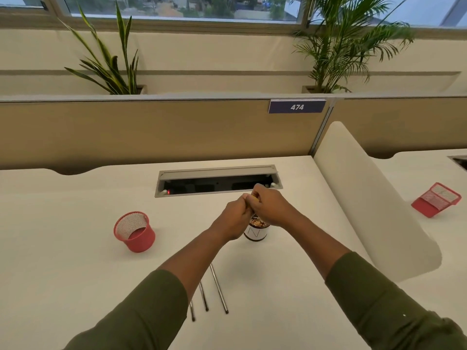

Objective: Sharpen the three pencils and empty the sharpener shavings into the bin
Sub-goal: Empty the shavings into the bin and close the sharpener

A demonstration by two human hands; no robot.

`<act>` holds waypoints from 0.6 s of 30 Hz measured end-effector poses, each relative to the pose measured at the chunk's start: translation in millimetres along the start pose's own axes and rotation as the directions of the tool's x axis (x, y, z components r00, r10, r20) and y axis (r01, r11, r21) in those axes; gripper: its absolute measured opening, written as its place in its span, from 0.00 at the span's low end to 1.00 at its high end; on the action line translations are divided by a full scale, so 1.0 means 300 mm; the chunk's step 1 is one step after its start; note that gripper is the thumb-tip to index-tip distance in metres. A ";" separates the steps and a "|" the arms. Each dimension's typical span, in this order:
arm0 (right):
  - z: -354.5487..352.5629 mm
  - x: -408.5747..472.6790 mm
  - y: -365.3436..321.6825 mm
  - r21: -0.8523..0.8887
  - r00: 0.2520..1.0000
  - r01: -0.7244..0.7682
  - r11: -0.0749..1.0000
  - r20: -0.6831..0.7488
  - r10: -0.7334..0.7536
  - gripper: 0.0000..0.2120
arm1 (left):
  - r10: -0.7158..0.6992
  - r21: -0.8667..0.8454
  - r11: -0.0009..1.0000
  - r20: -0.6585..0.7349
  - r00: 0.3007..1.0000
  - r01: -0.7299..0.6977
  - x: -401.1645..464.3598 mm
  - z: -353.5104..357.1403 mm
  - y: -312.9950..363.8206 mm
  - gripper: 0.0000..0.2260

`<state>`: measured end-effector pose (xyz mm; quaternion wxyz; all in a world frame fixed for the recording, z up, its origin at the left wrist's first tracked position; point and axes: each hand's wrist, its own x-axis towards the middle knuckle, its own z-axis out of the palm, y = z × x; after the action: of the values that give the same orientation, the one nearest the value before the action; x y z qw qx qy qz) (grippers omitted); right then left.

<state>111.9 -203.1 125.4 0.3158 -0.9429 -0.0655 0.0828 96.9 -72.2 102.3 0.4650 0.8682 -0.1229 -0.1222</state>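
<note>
My left hand (235, 218) and my right hand (269, 205) are pressed together, fingers closed, just above a small white cup (255, 234) that holds wood shavings (258, 224). Both hands pinch one small thing between them, the sharpener (253, 197); only a pale sliver of it shows. Three dark pencils lie side by side on the white desk (75, 274) near me: one on the right (219, 289), one in the middle (203, 296), and one on the left (192, 310), partly hidden under my left forearm.
A red mesh pen cup (135, 232) stands to the left of my hands. Just behind them is an open cable tray slot (217, 173) in the desk. A white rounded divider (366, 198) bounds the right side, and beyond it lies a tipped red mesh holder (436, 200).
</note>
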 end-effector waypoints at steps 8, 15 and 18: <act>-0.018 0.072 0.078 0.042 0.986 0.121 0.992 0.111 -0.125 0.09 | -0.031 0.003 1.000 0.093 0.995 0.031 0.097 0.007 -0.033 0.12; -0.011 0.081 0.125 0.041 0.986 0.147 0.988 0.072 -0.150 0.08 | -0.020 0.073 0.997 0.142 0.990 0.010 0.140 0.017 -0.039 0.11; 0.009 0.092 0.108 0.053 0.997 0.072 0.996 -0.020 -0.071 0.09 | -0.008 0.164 0.986 0.063 0.998 -0.003 0.144 0.036 -0.037 0.11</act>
<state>140.7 -222.4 100.6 0.3445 -0.9318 -0.0941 0.0645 135.1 -88.9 83.0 0.3878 0.8993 -0.1462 -0.1399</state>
